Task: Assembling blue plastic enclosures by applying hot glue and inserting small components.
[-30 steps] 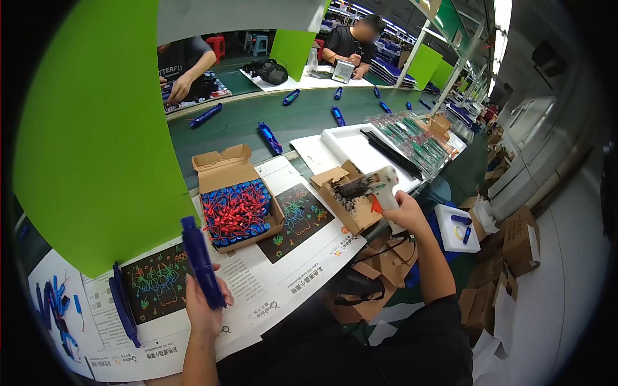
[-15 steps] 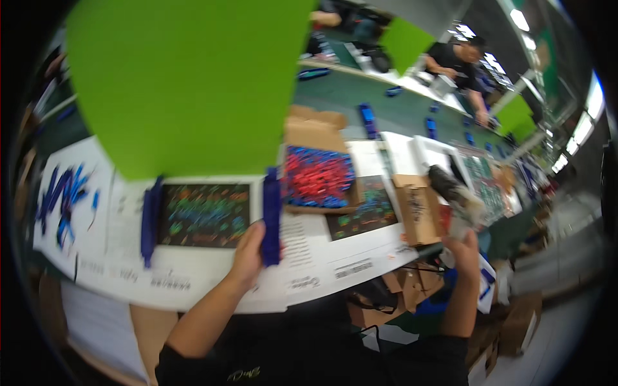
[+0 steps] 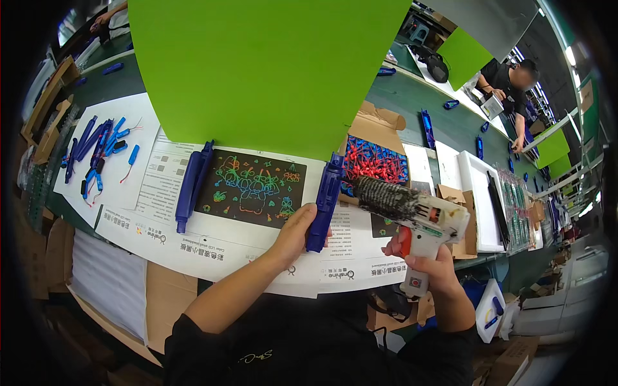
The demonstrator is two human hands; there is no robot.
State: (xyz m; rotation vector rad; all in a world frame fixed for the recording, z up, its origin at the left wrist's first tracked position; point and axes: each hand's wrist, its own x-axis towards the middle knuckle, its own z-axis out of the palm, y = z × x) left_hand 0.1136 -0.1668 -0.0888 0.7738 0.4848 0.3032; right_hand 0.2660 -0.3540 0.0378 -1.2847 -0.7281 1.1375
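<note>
My left hand (image 3: 293, 231) is closed around the lower end of a long dark-blue plastic housing (image 3: 329, 183), which stands nearly upright over the printed white sheet (image 3: 187, 241). In my right hand (image 3: 440, 267) is a glue gun (image 3: 438, 225) with a dirty pale body, a red trigger and a black wrapped front. Its dark nose points left towards the housing, apart from it. A second dark-blue housing (image 3: 191, 186) lies by the left edge of a black panel with coloured line drawings (image 3: 254, 186). Behind the gun, a cardboard box (image 3: 380, 119) holds many red and blue wired pieces (image 3: 376, 161).
A tall green board (image 3: 257, 71) stands behind the sheet. At left lie several blue parts with wires (image 3: 100, 151). A white foam tray (image 3: 476, 193) is on the right. Across the green bench, a co-worker (image 3: 515, 83) handles things. An open carton (image 3: 170, 299) sits at lower left.
My right hand has brought the glue gun leftward from the right side, closer to the housing in my left hand. The view has shifted and become sharper.
</note>
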